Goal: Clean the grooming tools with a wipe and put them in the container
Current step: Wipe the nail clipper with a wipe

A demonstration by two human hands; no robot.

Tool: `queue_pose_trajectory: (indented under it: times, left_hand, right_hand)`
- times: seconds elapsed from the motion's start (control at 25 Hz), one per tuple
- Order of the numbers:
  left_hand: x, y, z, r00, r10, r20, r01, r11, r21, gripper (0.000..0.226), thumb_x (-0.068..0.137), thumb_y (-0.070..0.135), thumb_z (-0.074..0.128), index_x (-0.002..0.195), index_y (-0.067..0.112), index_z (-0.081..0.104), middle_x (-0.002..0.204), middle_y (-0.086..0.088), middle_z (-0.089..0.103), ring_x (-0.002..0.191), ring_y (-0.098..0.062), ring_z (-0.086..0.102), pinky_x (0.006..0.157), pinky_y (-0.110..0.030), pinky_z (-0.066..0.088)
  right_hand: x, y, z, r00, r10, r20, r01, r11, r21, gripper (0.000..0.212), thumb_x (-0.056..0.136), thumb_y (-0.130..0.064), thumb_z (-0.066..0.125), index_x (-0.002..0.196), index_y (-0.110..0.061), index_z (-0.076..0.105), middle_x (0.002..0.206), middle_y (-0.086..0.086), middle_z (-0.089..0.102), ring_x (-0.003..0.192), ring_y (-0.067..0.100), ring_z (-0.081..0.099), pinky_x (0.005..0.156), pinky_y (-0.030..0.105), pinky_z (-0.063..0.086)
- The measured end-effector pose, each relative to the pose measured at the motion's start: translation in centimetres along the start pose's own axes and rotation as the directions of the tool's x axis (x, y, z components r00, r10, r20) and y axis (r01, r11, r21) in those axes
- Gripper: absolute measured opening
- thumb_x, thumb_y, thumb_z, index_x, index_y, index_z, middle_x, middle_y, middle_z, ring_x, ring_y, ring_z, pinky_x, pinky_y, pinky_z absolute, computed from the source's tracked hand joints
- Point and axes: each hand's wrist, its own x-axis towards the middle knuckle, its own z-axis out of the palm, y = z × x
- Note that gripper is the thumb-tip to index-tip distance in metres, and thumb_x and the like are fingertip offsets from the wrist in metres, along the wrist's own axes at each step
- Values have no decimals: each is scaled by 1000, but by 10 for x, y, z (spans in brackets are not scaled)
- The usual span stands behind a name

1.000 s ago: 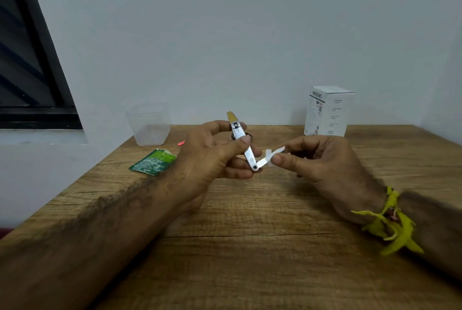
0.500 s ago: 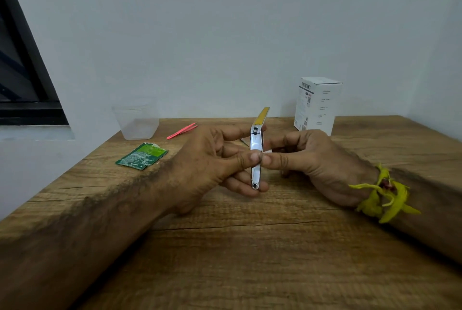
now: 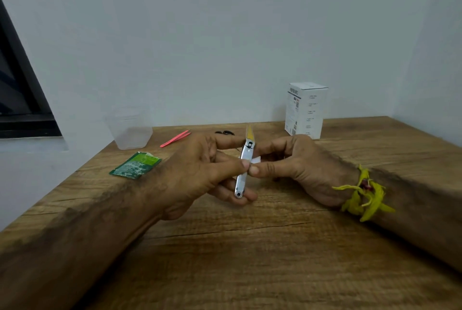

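Folded shut since a second ago, the nail clipper (image 3: 244, 168) now stands nearly upright above the counter (image 3: 250, 247). From the head camera, the left hand (image 3: 200, 172) pinches it between thumb and fingers, a narrow grip. The right hand (image 3: 292, 162) presses a small white wipe (image 3: 255, 159) against its side, holding that. This looks like the wiping step. Next, probably, the clipper goes into the clear container (image 3: 130, 132) at the far left, near the pink tweezers (image 3: 175, 138).

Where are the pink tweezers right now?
In the head view the tweezers lie on the table, left of centre at the back, between the clear container and the left hand.
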Motion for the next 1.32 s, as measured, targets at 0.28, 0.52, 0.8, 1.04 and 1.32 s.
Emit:
queue_pose_trajectory:
  times: [0.28, 0.52, 0.8, 1.04, 1.32]
  left_hand:
    - [-5, 0, 3, 992, 92, 83, -116, 928, 353, 52, 97, -1, 58, 129, 40, 54, 86, -12, 75, 61, -22, 72, 57, -30, 60]
    - [-1, 11, -3, 947, 274, 168, -203, 103, 974, 29, 97, 35, 57, 126, 39, 61, 94, 7, 72, 83, -15, 64, 64, -30, 41]
    - [6, 11, -10, 970, 219, -104, 50, 241, 969, 14, 99, 32, 59, 107, 26, 69, 97, 8, 66, 91, -15, 60, 77, -33, 46]
    - [16, -4, -12, 941, 334, -57, 21, 111, 994, 15, 100, 20, 55, 89, 30, 50, 93, 9, 65, 80, -13, 54, 68, -32, 40]
    - [19, -18, -8, 844, 488, -224, -176, 645, 744, 13, 94, 9, 67, 90, 16, 77, 76, 6, 72, 76, -18, 69, 75, -39, 57]
  right_hand:
    - [8, 0, -1, 963, 151, -224, -84, 956, 283, 55, 64, -50, 78, 91, -3, 76, 92, 10, 70, 74, 15, 58, 59, 30, 40]
    - [7, -6, -1, 924, 130, -359, -102, 990, 97, 37, 63, -39, 84, 81, -7, 78, 80, 9, 75, 65, 10, 60, 54, 27, 43]
    - [3, -6, 5, 915, 31, -403, -84, 990, -113, 22, 76, -31, 80, 75, -9, 79, 71, 7, 74, 62, 8, 62, 55, 26, 49]
    - [7, -8, -4, 900, 115, -421, -103, 993, 52, 13, 79, -15, 78, 78, -2, 78, 78, 14, 75, 68, 16, 61, 60, 30, 47]
    - [9, -12, -19, 934, 267, -238, -182, 928, 326, 12, 75, -12, 75, 79, -1, 77, 84, 14, 73, 65, 13, 60, 56, 25, 44]
